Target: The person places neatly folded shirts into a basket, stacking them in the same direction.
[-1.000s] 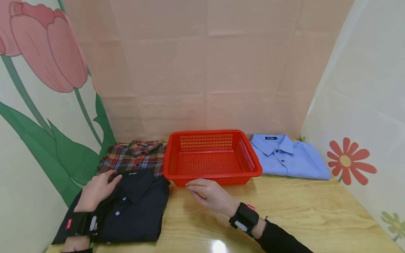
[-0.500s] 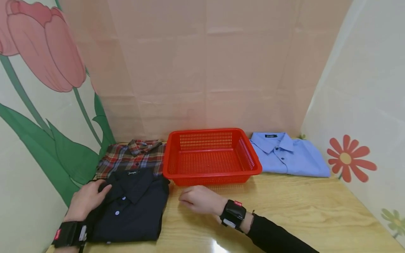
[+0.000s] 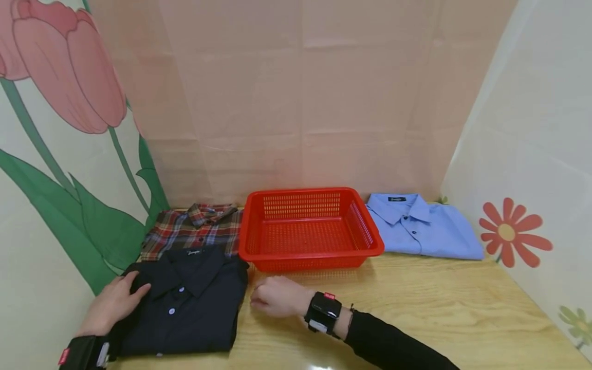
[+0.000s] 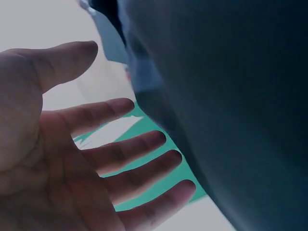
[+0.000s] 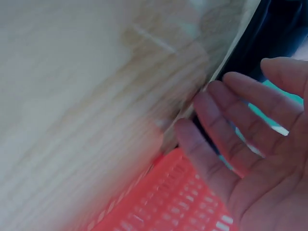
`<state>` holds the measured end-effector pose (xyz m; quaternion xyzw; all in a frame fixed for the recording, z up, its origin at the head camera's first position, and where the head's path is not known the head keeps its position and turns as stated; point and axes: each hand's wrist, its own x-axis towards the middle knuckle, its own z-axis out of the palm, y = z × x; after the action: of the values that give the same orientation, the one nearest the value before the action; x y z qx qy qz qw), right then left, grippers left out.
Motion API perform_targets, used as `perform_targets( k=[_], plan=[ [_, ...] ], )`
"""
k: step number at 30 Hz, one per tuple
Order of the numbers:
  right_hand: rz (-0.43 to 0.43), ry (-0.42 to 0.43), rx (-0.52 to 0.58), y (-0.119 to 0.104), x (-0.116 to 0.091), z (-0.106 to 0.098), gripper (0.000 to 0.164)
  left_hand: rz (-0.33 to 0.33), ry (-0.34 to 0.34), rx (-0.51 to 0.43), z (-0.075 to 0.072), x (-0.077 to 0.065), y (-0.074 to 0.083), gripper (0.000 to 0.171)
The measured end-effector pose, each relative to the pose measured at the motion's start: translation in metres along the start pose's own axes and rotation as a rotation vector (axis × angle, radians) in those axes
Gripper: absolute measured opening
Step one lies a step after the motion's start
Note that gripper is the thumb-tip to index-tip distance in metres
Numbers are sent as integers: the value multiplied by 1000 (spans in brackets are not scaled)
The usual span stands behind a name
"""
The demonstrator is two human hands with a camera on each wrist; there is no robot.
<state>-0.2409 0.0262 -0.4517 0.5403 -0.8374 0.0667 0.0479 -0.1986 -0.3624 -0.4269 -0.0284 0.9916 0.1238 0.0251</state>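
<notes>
A folded black shirt (image 3: 199, 313) with pale buttons lies on the table at the front left, its collar toward the back. My left hand (image 3: 111, 303) is at the shirt's left edge, its fingertips overlapping the cloth in the head view. Seen from the left wrist, the fingers (image 4: 137, 175) are spread and nearly straight beside the dark fabric (image 4: 231, 106). To the shirt's right, my right hand (image 3: 279, 297) hovers low over the wood in front of the red basket. The right wrist view shows its fingers (image 5: 216, 144) extended toward the shirt's side, holding nothing.
A red plastic basket (image 3: 310, 254) stands at the back middle. Behind the black shirt lies a folded plaid shirt (image 3: 185, 236), and a folded light blue shirt (image 3: 430, 231) sits right of the basket. Printed walls (image 3: 296, 103) enclose the table (image 3: 416, 303) at the back and sides.
My left hand has slid left and toward me, from atop the black shirt to its left edge. The right hand has moved left and slightly nearer, toward the shirt's right side.
</notes>
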Motion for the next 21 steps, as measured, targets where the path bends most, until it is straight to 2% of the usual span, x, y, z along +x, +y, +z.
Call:
perform_targets(
  k=[5,12,15,21],
  plan=[
    [87,-27,83,-6,7,3,25,-19,-50,13,4,-3,-11,77],
    [172,-99,248,-10,18,5,40,-99,-94,-1,12,-4,-16,94],
    [246,-121,323,-10,23,5,41,-125,-97,-15,14,-3,-15,98],
    [404,-123,527,-12,30,2,48,-110,-63,-16,15,-1,-12,94]
  ],
)
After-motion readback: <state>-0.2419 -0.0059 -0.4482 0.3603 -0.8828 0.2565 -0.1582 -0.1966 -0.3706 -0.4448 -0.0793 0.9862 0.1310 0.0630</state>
